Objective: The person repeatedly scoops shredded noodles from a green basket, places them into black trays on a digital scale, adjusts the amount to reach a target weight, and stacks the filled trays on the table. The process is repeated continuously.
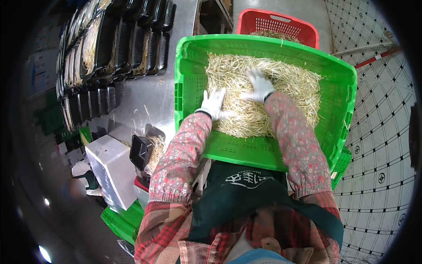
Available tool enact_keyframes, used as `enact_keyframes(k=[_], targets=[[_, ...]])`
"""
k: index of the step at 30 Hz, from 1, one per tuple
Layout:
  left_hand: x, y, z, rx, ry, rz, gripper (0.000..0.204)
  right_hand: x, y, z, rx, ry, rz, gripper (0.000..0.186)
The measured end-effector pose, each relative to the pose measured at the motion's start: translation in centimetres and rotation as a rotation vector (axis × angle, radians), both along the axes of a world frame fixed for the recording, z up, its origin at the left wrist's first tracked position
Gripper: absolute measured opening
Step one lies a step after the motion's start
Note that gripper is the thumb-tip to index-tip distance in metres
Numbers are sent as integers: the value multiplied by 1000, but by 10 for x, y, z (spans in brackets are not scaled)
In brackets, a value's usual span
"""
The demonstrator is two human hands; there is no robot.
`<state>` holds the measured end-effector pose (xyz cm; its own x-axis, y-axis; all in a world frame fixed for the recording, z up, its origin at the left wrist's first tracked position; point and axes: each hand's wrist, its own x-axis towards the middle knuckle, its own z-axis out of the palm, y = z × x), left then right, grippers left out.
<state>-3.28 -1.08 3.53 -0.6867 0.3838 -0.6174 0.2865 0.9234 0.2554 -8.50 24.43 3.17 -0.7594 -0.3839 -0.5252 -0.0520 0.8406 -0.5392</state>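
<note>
A large green perforated crate [189,66] holds a bed of pale bean sprouts [285,75]. My left hand [213,105], in a white glove, rests on the sprouts along the crate's left side, fingers spread. My right hand [259,86], also gloved, lies farther back and right on the sprouts, fingers apart and pointing toward the far wall. Both forearms, in floral sleeves, reach over the crate's near side.
Stacked black trays of sprouts [101,44] stand on a steel table [132,101] at left. Another black tray [140,152] sits near a white box [110,171]. A red crate [277,17] is behind the green one. A co-worker [88,180] is at lower left.
</note>
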Motion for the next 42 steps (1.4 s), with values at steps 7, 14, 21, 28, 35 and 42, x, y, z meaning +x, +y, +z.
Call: enact_keyframes(k=[7,14,21,28,35,42], targets=[[62,6,28,-42,-127,-32,139,145,38,13,64,240,330,121],[47,26,3,13,-7,184,94,96,18,-8,-132,152,72,90],[40,7,83,135,193,-105,51,14,99,61,-164,236,-228,60],[20,65,90,168,363,-302,87,-30,34,75,-24,258,137,111],[52,43,54,162,124,-125,117,76,48,36,66,295,-55,129],[-45,78,21,48,272,-42,131,35,28,12,188,284,92,138]])
